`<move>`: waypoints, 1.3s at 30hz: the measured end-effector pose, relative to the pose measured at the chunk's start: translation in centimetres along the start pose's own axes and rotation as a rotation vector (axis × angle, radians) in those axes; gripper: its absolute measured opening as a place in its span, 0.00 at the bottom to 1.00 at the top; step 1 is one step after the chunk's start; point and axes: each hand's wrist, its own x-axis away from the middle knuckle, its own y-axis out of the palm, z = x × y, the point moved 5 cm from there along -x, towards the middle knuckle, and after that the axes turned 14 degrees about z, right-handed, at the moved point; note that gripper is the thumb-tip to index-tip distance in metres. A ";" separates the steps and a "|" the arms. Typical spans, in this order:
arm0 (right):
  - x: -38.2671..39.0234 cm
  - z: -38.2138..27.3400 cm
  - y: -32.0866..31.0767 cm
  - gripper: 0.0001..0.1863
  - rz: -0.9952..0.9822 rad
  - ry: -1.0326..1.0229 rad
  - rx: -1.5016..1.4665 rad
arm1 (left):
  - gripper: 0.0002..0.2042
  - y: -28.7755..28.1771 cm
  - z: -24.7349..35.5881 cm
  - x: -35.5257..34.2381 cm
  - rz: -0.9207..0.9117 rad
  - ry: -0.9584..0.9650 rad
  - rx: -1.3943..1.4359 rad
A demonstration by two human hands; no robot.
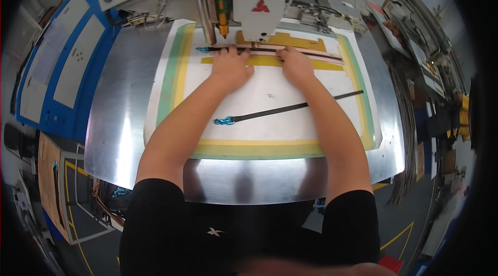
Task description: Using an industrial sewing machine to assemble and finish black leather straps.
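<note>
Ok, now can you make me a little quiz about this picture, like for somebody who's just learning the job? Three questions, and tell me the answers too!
1. Pick one: what colour is the shiny clasp on the loose black strap nearest the person?
a) red
b) blue
c) orange

2. True or false: the left hand is touching that loose black strap.

3. Fill in the blank: seen from above, the person's ____ forearm crosses over the loose black strap.

Key:
1. b, blue.
2. False: the left hand is at the other black strap, farther from the person.
3. right.
</note>
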 end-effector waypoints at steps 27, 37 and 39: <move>1.1 6.2 -1.6 0.22 -0.031 0.048 0.028 | 0.30 0.0 1.8 -0.8 -0.078 -0.018 -0.025; 0.6 4.6 -1.9 0.20 -0.021 0.026 -0.003 | 0.32 0.0 2.7 -1.0 -0.060 -0.037 -0.099; 1.0 5.3 -2.0 0.20 -0.004 0.019 -0.011 | 0.33 -1.0 4.1 -1.0 0.002 -0.045 -0.106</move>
